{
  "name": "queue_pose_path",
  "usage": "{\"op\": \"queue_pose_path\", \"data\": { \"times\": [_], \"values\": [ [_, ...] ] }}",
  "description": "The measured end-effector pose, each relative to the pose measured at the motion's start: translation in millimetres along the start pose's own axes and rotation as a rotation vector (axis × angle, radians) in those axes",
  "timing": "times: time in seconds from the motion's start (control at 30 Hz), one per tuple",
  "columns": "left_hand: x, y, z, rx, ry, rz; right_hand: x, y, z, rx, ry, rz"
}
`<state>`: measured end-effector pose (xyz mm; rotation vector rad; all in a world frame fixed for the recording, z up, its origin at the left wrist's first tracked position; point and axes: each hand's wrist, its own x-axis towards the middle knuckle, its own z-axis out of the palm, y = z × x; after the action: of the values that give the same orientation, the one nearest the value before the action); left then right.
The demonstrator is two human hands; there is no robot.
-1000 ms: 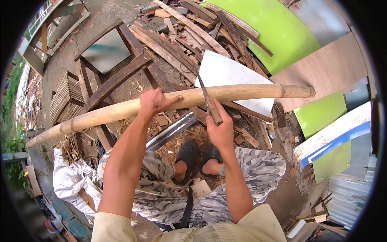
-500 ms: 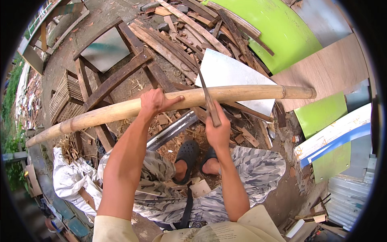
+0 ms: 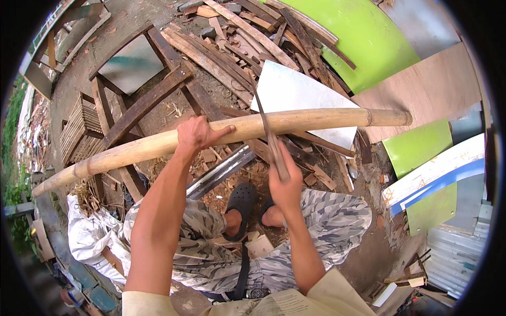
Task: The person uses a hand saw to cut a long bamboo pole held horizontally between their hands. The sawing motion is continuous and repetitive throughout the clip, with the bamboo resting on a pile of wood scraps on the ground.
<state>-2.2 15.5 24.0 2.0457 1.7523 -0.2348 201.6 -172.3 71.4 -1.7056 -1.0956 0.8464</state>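
A long, pale bamboo pole (image 3: 316,120) lies crosswise in front of me, slightly bowed. My left hand (image 3: 197,132) presses on it left of its middle, fingers wrapped over the far side and thumb stretched along the top. My right hand (image 3: 286,184), a little blurred, is closed around the wooden handle of a long-bladed cutting tool (image 3: 264,120). Its narrow dark blade crosses the pole just right of my left hand, tip pointing away from me. The blade appears nearly edge-on, so whether it has teeth is not visible.
A dark wooden frame (image 3: 142,110) stands under the pole's left part. Beyond the pole are a heap of wood scraps (image 3: 221,58) and a white panel (image 3: 295,92). Green sheets (image 3: 369,52) and a plywood board (image 3: 427,95) lie right. A white sack (image 3: 92,231) sits lower left.
My right hand has drawn the tool slightly toward me, its blade still across the pole. My left hand keeps its grip on the pole; the whole view has shifted a little.
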Motion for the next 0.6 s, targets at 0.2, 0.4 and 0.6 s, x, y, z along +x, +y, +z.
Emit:
{"op": "queue_pose_path", "data": {
  "times": [0.2, 0.4, 0.6],
  "values": [
    [4.2, -24.3, 14.0, -0.006, 0.155, 0.039, -20.6, -13.9, 2.4, 0.007, -0.051, -0.010],
    [2.6, -18.9, 14.0, -0.008, 0.116, 0.032, -146.9, -41.0, -62.0, -0.047, -0.087, 0.113],
    [14.2, -18.2, 21.4, 0.031, 0.188, 0.057, 33.3, 4.7, 19.3, -0.039, -0.020, -0.043]
  ]
}}
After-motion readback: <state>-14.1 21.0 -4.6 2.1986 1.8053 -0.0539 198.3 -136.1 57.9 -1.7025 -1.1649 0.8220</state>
